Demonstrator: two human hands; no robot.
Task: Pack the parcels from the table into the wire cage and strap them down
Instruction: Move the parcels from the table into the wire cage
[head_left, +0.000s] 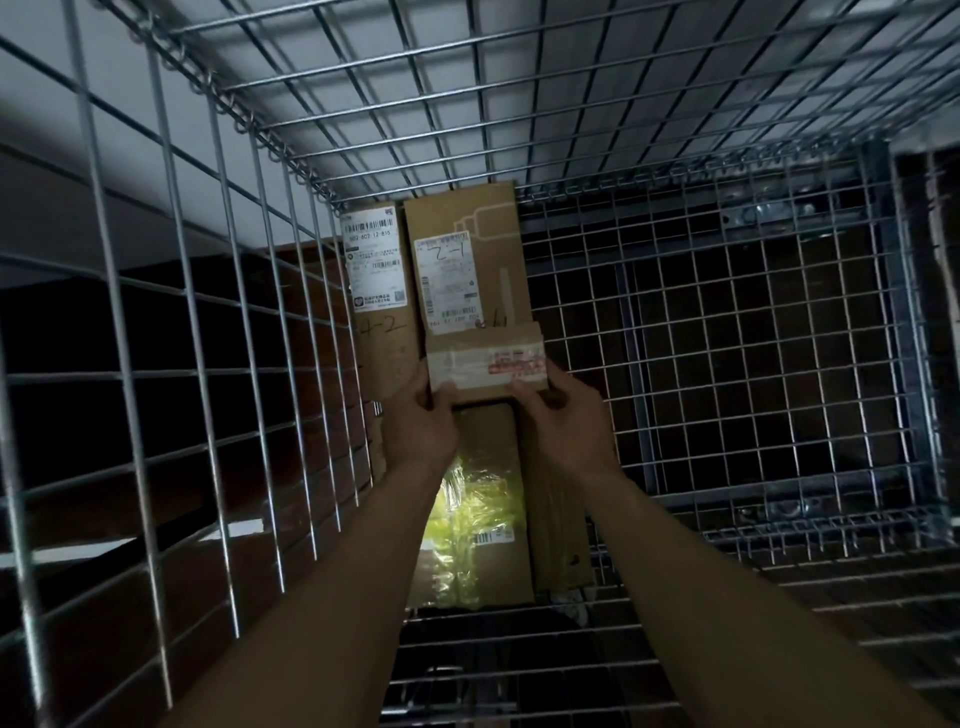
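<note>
I look down into the wire cage (727, 338). Both arms reach in. My left hand (423, 421) and my right hand (561, 421) grip the near corners of a small taped cardboard parcel (485, 358) with a red-printed strip. It hovers over the other parcels at the cage's left side. Beneath it lies a long brown box (467, 260) with a white label marked "2-1". To its left lies another box (376, 291) with a label and "4-2" written on it. Nearer me sits a parcel wrapped in yellowish shiny film (472, 525), with a further brown box (556, 525) along its right.
The cage's mesh walls rise on the left (156, 364), at the far end (467, 104) and on the right (909, 312). The mesh floor to the right of the parcels shows bare wire over a dark surface. The scene is dim.
</note>
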